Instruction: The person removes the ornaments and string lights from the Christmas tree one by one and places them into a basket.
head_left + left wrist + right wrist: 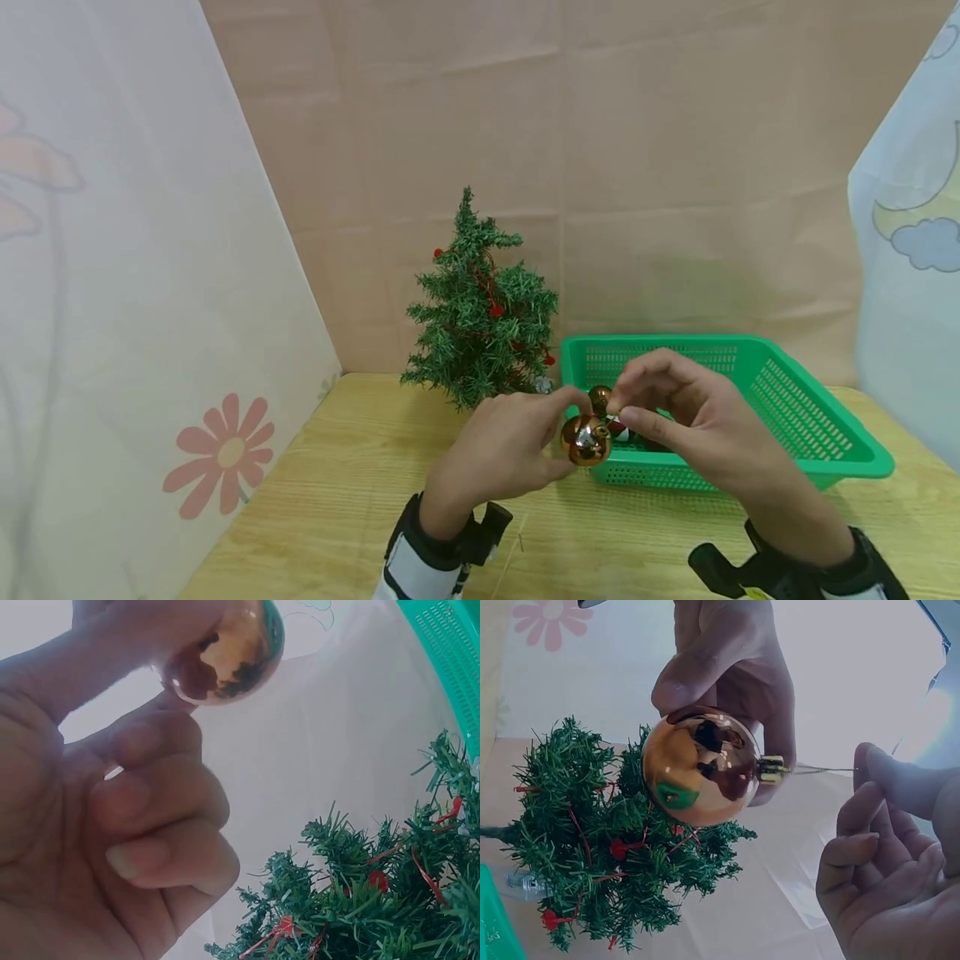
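A shiny gold bauble (pixel 587 441) is held between the thumb and fingers of my left hand (pixel 516 442), in front of the green basket. In the right wrist view the bauble (pixel 701 769) has a small gold cap (pixel 771 769) with a thin string (pixel 821 769) drawn out from it. My right hand (pixel 686 408) pinches the string's far end between thumb and index finger. The left wrist view shows the other fingers (pixel 169 795) of my left hand curled below the bauble (pixel 232 656). A small artificial Christmas tree (pixel 480 317) stands behind my left hand.
The green plastic basket (pixel 825 400) sits at the right, with another gold bauble (pixel 600 396) and a red-and-white ornament (pixel 618 429) partly hidden by my hands. Red ornaments (pixel 497 310) hang on the tree. A wooden table (pixel 330 500) lies below; a flowered sheet (pixel 150 250) stands left.
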Tool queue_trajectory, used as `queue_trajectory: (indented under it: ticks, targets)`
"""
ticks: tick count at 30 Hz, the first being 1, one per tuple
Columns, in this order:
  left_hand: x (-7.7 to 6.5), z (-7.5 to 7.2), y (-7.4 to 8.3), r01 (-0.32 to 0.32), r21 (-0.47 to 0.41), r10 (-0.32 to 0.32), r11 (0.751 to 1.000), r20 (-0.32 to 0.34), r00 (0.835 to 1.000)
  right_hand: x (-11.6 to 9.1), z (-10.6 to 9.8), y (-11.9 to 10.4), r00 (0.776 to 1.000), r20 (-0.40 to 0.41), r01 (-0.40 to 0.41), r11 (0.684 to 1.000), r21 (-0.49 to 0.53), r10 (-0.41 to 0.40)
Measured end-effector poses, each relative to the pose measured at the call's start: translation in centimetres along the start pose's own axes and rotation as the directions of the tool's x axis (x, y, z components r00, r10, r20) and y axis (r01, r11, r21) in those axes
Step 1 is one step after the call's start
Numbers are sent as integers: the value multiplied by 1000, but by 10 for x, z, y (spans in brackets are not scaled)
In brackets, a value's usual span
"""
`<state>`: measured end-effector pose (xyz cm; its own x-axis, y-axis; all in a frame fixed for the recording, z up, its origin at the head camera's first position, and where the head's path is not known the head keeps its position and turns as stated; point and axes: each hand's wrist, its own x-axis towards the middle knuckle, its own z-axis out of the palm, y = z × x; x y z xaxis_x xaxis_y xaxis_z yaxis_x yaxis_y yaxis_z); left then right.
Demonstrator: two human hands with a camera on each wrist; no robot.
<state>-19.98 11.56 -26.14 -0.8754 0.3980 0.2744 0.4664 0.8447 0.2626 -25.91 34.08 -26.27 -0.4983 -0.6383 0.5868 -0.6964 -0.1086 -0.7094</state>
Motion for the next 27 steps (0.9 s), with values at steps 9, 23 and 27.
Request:
queue_trajectory:
  ticks: [9, 23, 27]
  targets:
    - [3, 8, 7, -52, 25, 52, 998, 2, 999, 3, 9, 5, 996, -90, -19, 1000, 16, 20]
    - [7, 13, 4, -132, -166, 140, 977, 34, 990, 4, 13, 8, 996, -83, 35, 997, 62, -30]
    - [6, 12, 3, -104, -163, 110, 981, 27, 994, 5, 11, 7, 994, -101, 39, 999, 11, -38]
